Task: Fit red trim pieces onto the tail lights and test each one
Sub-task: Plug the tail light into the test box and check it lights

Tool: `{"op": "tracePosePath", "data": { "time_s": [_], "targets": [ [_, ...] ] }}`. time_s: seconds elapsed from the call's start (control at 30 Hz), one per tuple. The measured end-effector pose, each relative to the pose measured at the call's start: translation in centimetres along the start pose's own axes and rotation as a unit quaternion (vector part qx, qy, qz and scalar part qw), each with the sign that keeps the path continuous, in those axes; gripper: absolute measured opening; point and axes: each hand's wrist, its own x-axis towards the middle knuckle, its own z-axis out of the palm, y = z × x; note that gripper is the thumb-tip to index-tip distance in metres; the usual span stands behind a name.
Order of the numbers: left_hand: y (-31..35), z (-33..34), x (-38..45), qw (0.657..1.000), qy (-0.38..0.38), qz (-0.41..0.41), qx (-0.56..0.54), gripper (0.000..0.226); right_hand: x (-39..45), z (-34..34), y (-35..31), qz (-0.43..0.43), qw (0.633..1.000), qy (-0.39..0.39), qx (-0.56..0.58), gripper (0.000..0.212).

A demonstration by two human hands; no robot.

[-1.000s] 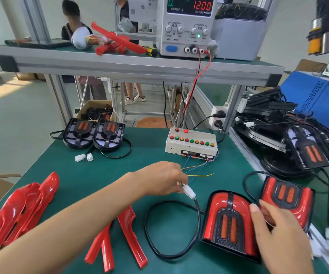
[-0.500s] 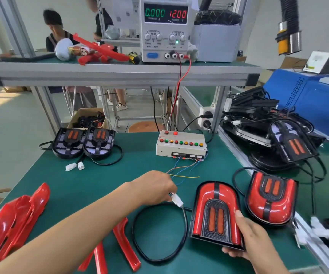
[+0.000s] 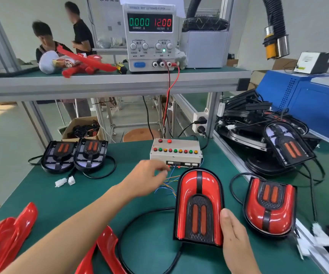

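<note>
A tail light with red trim [image 3: 199,204] stands tilted on the green mat. My right hand [image 3: 236,240] grips its lower right edge, thumb on the face. My left hand [image 3: 149,175] reaches to the socket row on the front of the test box [image 3: 176,151], its fingers curled; the plug they held is hidden behind them. The light's black cable [image 3: 128,224] loops on the mat under my forearm. A second trimmed tail light [image 3: 268,210] lies to the right. Loose red trim pieces [image 3: 7,234] lie at the near left.
Two untrimmed black tail lights [image 3: 72,155] with white plugs [image 3: 64,181] sit at the far left. The power supply [image 3: 149,36] on the shelf reads 0.000 A and 12.00 V. A pile of black tail lights [image 3: 278,143] fills the right bench. Two people stand behind.
My left hand has carried the white plug forward from the middle of the mat to the test box front. The trimmed tail light has been tipped up more upright in my right hand.
</note>
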Motion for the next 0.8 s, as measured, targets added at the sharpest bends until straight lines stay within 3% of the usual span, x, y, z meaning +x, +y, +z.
{"op": "tracePosePath", "data": {
  "time_s": [0.1,0.27,0.43,0.67,0.8],
  "targets": [
    [-1.5,0.2,2.9,0.994,0.082,-0.072,0.006,0.033,0.2,0.2,-0.2,0.005,1.000,0.002,0.004,0.048],
    [-3.6,1.3,6.1,0.990,0.012,-0.102,0.092,0.051,0.8,0.2,-0.2,0.029,0.999,0.028,0.020,0.041],
    [-4.3,2.4,6.7,0.984,-0.019,-0.097,0.148,0.051,0.7,0.2,-0.5,0.038,0.999,0.007,0.013,0.042],
    [-4.1,2.3,6.9,0.971,-0.048,-0.079,0.221,0.062,1.1,0.0,0.5,0.058,0.998,0.008,0.001,0.071],
    [-3.7,2.1,7.4,0.966,-0.062,-0.083,0.237,0.058,0.9,0.2,-0.1,0.067,0.998,0.018,-0.012,0.050]
  ]
}}
